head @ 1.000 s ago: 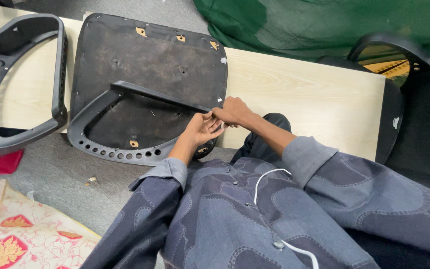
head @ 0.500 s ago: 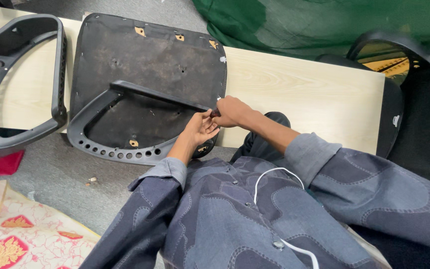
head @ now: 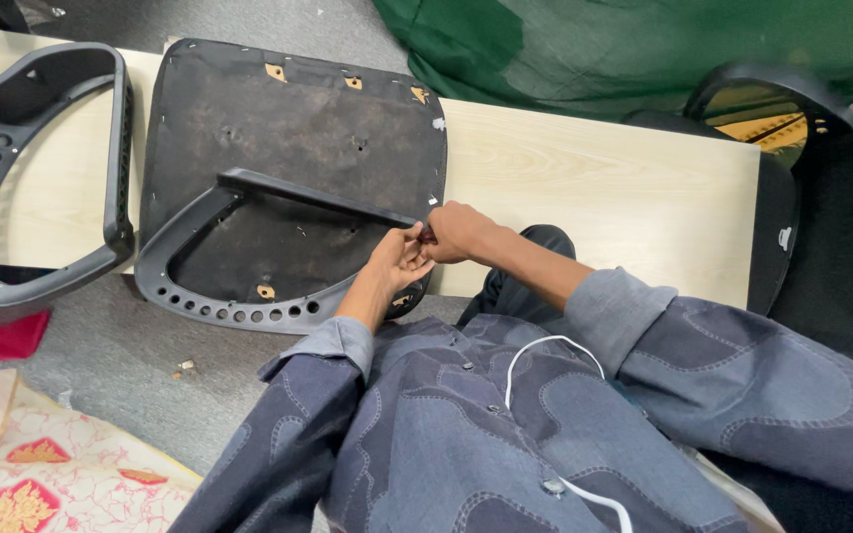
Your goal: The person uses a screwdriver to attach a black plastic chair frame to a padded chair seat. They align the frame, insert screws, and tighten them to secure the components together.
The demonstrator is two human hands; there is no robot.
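Head view, left to right. A loose grey armrest (head: 41, 178) lies on the pale wooden board (head: 604, 188) at far left, apart from the work. Beside it rests an upturned chair seat (head: 288, 128), its dark underside facing up, with a second armrest (head: 249, 257) laid across it; this one's straight bar runs rightward to the seat's right edge, where both hands meet.

The left hand (head: 397, 265) is curled with fingertips pinched at the bar's end. The right hand (head: 458, 232) is closed around a small dark red object (head: 427, 235), probably a tool handle or fastener; its kind cannot be told. The step in hand appears to be fastening or loosening the armrest at that right-hand mounting point. The next move would likely call for steady turning or pressing at the joint while the left fingers keep the bar lined up over its hole.

Hidden or unclear: the joint itself lies under the fingers, any screw is unseen, and the object's tip is covered. At far right a black chair back (head: 782, 148) is partly cut off, and green cloth (head: 644, 49) covers the far floor.
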